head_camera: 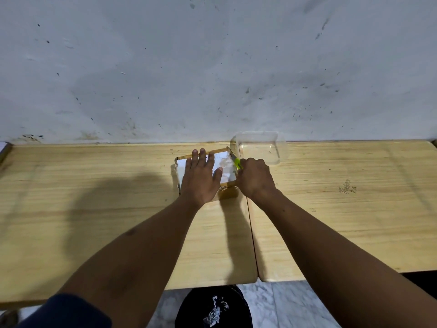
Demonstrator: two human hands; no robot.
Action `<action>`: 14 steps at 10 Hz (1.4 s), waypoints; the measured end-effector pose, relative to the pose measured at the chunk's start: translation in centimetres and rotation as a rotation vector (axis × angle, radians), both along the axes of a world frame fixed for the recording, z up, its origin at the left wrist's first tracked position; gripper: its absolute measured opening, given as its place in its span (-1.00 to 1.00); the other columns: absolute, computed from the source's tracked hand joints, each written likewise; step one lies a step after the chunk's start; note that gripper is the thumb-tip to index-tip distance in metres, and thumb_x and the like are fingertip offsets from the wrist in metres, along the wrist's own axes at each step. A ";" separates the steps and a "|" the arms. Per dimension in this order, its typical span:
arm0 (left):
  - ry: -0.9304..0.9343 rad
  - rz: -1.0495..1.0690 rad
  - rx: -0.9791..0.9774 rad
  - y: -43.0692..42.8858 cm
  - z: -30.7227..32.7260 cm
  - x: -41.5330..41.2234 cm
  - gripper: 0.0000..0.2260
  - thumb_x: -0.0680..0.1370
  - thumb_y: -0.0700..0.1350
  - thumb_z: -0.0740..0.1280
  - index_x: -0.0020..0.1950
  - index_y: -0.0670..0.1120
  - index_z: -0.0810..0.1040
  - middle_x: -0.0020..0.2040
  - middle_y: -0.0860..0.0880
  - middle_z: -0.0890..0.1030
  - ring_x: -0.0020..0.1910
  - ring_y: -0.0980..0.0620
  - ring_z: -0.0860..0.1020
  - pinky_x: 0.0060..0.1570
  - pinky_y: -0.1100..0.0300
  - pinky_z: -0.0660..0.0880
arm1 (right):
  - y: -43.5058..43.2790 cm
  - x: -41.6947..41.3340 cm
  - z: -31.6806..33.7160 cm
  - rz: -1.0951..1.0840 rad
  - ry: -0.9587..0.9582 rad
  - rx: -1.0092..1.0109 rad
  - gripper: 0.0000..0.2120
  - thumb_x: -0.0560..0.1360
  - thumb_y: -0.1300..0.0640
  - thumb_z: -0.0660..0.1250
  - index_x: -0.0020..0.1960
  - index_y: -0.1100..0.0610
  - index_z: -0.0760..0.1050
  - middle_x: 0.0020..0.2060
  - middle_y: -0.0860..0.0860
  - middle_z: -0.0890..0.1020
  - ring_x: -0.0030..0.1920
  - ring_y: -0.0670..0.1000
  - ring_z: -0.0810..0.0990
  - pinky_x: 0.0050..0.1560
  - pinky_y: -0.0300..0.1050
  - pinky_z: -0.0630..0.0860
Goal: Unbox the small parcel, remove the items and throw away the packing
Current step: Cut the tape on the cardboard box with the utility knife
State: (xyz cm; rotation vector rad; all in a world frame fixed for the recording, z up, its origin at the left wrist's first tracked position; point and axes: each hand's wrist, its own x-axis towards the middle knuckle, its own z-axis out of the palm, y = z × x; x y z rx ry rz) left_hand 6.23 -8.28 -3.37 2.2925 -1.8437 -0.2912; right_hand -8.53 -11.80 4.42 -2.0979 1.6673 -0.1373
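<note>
Wooden table (94, 209): left hand (201, 178) flat on parcel (225, 166), label unreadable; right hand (256, 177) grips green cutter (237, 163).

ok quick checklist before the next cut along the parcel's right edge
1. Parcel pinned: ok, left hand lies flat on its top.
2. Knife hold: ok, right hand has a closed grip on the green cutter.
3. Left fingers away from the blade: ok, the thumb is nearest but apart.
4. Blade tip depth: cannot tell, too small.
5. Clear container out of the way: not ok, it sits close behind the cutter.
6. Bin ready: ok, below the table edge.
</note>
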 end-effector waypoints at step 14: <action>-0.035 -0.034 0.039 -0.7 0.3 -0.2 -0.47 0.67 0.14 -0.11 0.60 -0.05 0.03 0.62 -0.13 -0.03 0.59 -0.13 -0.11 0.55 -0.04 -0.10 | 2.0 -0.5 1.4 -0.001 0.083 0.051 -0.89 0.42 0.31 0.31 -0.09 0.18 0.43 -0.08 0.15 0.50 -0.15 0.17 0.50 -0.23 -0.05 0.46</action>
